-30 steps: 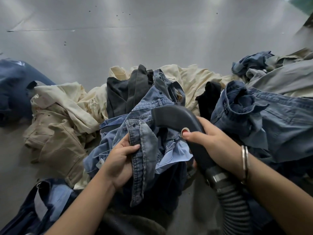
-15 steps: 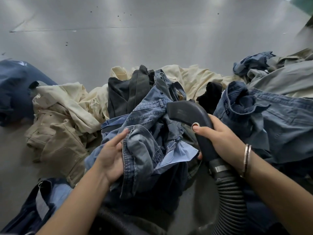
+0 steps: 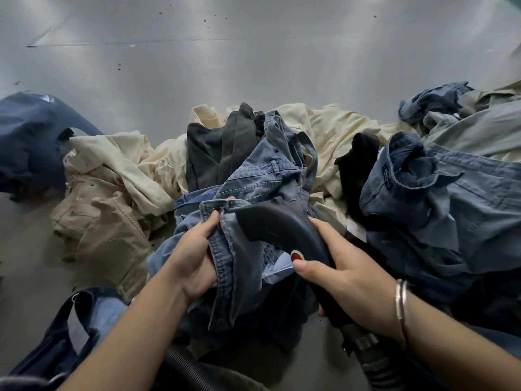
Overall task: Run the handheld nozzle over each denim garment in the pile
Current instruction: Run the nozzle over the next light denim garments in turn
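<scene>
A crumpled blue denim garment [image 3: 265, 176] lies in the middle of the pile. My left hand [image 3: 194, 255] grips a folded seam edge of it, thumb on top at the waistband. My right hand [image 3: 344, 275] holds the dark handheld nozzle [image 3: 276, 224], thumb beside its red button. The nozzle's flat mouth presses on the denim just right of my left thumb. Its ribbed hose [image 3: 375, 359] runs down to the lower right. More denim [image 3: 451, 198] is heaped at the right.
Cream and beige garments [image 3: 112, 193] lie left and behind, a dark grey one [image 3: 220, 153] at centre back, navy fabric [image 3: 28, 136] far left. A dark blue garment [image 3: 70, 334] sits bottom left. Grey metal surface [image 3: 253, 66] stretches beyond the pile.
My left hand has closed on the denim edge again and lifted it. My right hand brought the nozzle down and left, onto the denim by my left thumb.
</scene>
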Demonstrator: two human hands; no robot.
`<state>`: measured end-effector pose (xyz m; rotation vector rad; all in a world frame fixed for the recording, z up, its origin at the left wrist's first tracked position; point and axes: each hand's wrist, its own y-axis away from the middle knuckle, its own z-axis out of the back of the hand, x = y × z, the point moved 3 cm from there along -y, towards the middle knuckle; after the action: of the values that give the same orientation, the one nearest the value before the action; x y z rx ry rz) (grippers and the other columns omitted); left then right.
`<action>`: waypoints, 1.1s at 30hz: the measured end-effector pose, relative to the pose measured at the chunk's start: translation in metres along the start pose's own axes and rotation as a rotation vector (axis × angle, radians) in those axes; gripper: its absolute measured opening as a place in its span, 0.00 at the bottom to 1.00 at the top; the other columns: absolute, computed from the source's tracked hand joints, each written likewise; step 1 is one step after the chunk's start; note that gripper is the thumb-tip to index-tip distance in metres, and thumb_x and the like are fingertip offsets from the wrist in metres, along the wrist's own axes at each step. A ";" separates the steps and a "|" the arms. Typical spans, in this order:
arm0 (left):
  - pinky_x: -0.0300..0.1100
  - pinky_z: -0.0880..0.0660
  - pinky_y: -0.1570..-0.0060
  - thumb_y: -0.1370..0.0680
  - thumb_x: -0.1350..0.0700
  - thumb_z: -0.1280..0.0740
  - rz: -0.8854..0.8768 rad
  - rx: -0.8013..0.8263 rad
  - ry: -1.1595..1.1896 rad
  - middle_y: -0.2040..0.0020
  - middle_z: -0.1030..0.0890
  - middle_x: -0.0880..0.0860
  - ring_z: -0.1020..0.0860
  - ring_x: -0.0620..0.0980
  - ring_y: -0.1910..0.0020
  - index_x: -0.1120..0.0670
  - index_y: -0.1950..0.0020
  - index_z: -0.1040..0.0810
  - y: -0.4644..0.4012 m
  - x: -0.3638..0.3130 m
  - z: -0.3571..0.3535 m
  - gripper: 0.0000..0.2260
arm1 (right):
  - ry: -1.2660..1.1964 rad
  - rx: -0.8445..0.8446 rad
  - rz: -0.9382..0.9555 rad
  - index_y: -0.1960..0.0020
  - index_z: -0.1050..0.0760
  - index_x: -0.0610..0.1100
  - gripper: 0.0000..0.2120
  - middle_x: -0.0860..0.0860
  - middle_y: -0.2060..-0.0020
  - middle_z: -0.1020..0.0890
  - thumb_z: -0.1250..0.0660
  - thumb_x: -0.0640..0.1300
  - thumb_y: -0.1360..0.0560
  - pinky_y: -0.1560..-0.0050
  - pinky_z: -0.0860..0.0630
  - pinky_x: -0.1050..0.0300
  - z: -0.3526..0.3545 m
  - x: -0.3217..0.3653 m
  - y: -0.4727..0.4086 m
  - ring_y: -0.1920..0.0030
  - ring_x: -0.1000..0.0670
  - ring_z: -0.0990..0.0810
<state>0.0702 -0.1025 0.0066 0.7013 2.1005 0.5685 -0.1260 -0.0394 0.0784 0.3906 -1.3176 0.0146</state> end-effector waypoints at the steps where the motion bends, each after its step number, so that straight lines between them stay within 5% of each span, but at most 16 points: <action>1: 0.53 0.20 0.49 0.21 0.48 0.43 0.014 0.017 -0.012 0.41 0.20 0.63 0.19 0.58 0.44 0.62 0.44 0.18 0.002 0.002 -0.002 0.21 | 0.053 -0.039 0.007 0.49 0.32 0.74 0.17 0.53 0.57 0.18 0.34 0.55 0.31 0.70 0.21 0.52 0.000 -0.001 -0.004 0.66 0.49 0.18; 5: 0.55 0.20 0.50 0.22 0.46 0.43 0.055 0.043 0.010 0.40 0.21 0.63 0.20 0.59 0.42 0.63 0.42 0.19 0.009 0.001 -0.002 0.23 | 0.100 -0.239 0.013 0.47 0.31 0.62 0.13 0.52 0.56 0.20 0.33 0.46 0.25 0.54 0.22 0.44 0.026 -0.002 -0.023 0.61 0.51 0.21; 9: 0.58 0.21 0.48 0.19 0.45 0.46 0.021 0.029 0.047 0.39 0.22 0.64 0.21 0.60 0.41 0.63 0.42 0.19 0.009 -0.011 0.005 0.25 | -0.058 -0.158 0.012 0.45 0.30 0.58 0.14 0.52 0.58 0.20 0.32 0.43 0.25 0.67 0.26 0.59 0.035 0.003 -0.019 0.68 0.59 0.23; 13: 0.58 0.24 0.44 0.22 0.45 0.42 0.044 0.017 0.014 0.39 0.21 0.64 0.21 0.60 0.41 0.63 0.41 0.20 0.008 -0.005 0.004 0.24 | -0.123 0.048 -0.067 0.44 0.29 0.60 0.17 0.46 0.60 0.21 0.32 0.50 0.31 0.75 0.25 0.57 -0.004 -0.004 -0.007 0.71 0.48 0.21; 18: 0.54 0.20 0.50 0.21 0.48 0.41 -0.033 -0.094 -0.105 0.46 0.17 0.62 0.19 0.59 0.46 0.63 0.42 0.19 0.007 -0.021 0.013 0.21 | 0.003 -0.206 -0.040 0.46 0.29 0.57 0.12 0.52 0.62 0.21 0.32 0.44 0.25 0.65 0.22 0.49 0.010 -0.008 -0.032 0.68 0.51 0.22; 22: 0.50 0.29 0.47 0.18 0.56 0.39 -0.480 -0.592 -0.997 0.50 0.19 0.63 0.22 0.61 0.46 0.62 0.48 0.23 -0.006 -0.068 0.048 0.10 | -0.110 -0.338 -0.072 0.52 0.29 0.56 0.10 0.47 0.62 0.22 0.33 0.41 0.24 0.77 0.25 0.57 0.044 -0.010 -0.040 0.76 0.53 0.23; 26: 0.58 0.35 0.37 0.24 0.52 0.33 -0.210 -0.919 -1.636 0.31 0.33 0.66 0.33 0.66 0.33 0.61 0.29 0.38 -0.021 -0.082 0.096 0.27 | -0.163 -0.325 -0.098 0.51 0.28 0.58 0.12 0.46 0.61 0.21 0.34 0.41 0.24 0.78 0.27 0.60 0.054 -0.017 -0.037 0.78 0.55 0.23; 28: 0.60 0.37 0.34 0.26 0.54 0.31 -0.383 -0.832 -1.955 0.29 0.35 0.65 0.35 0.64 0.32 0.59 0.27 0.37 -0.032 -0.068 0.092 0.30 | -0.116 -0.313 -0.107 0.49 0.28 0.57 0.12 0.52 0.64 0.20 0.33 0.41 0.24 0.75 0.26 0.61 0.051 -0.026 -0.037 0.76 0.59 0.23; 30: 0.56 0.36 0.33 0.26 0.56 0.31 -0.644 -0.442 -2.061 0.32 0.29 0.60 0.31 0.60 0.33 0.57 0.30 0.29 -0.051 -0.042 0.066 0.24 | -0.040 -0.283 -0.104 0.49 0.28 0.59 0.12 0.55 0.63 0.19 0.33 0.41 0.24 0.67 0.26 0.63 0.046 -0.033 -0.038 0.73 0.62 0.23; 33: 0.49 0.38 0.32 0.21 0.49 0.39 -0.504 -0.095 -2.138 0.33 0.25 0.50 0.29 0.52 0.33 0.50 0.30 0.30 -0.082 0.001 0.034 0.19 | -0.048 -0.246 -0.097 0.51 0.28 0.61 0.13 0.55 0.59 0.19 0.33 0.42 0.25 0.61 0.28 0.59 0.039 -0.037 -0.040 0.71 0.63 0.23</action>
<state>0.0746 -0.1580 -0.0625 0.2752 0.1391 -0.3870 -0.1630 -0.0798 0.0403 0.2456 -1.3280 -0.2367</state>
